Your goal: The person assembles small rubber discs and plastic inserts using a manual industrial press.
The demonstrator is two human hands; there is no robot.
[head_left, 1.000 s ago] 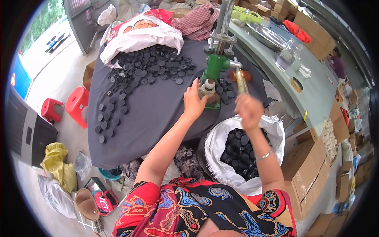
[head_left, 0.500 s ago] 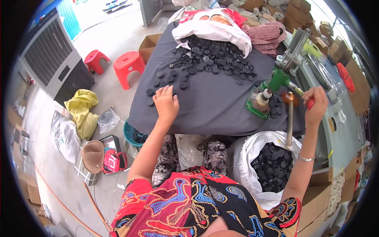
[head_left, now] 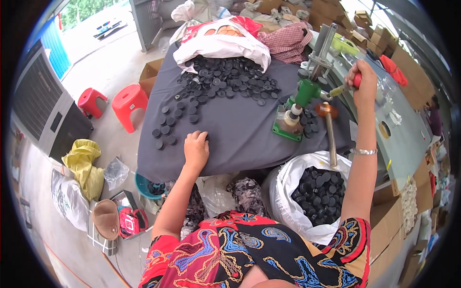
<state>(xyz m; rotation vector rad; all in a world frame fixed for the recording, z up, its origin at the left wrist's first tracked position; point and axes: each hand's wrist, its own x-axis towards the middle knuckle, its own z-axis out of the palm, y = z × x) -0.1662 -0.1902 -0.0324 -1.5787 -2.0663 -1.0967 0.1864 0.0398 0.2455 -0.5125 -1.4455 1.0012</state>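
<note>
My left hand (head_left: pixel 196 149) rests fingers curled on the dark grey cloth (head_left: pixel 240 129) of the table, beside a few loose black round caps (head_left: pixel 163 130); whether it holds a cap is hidden. My right hand (head_left: pixel 363 80) is raised and gripped around the red-ended lever handle (head_left: pixel 346 85) of a green hand press (head_left: pixel 301 98). The press stands on a green base (head_left: pixel 283 129) at the table's right side, with black caps clustered around it. A large heap of black caps (head_left: pixel 225 79) spills from a white sack (head_left: pixel 223 45) at the far end.
A white sack of black caps (head_left: pixel 314 192) stands by my right knee. Two red stools (head_left: pixel 128 103) and a grey cooler unit (head_left: pixel 43 103) sit left. A teal bench (head_left: pixel 403 129) and cardboard boxes (head_left: pixel 398 230) line the right. A yellow bag (head_left: pixel 86 161) lies on the floor.
My left hand left the press and moved left across the cloth to the loose caps. My right hand stayed on the lever handle and rose with it. The head view swung left.
</note>
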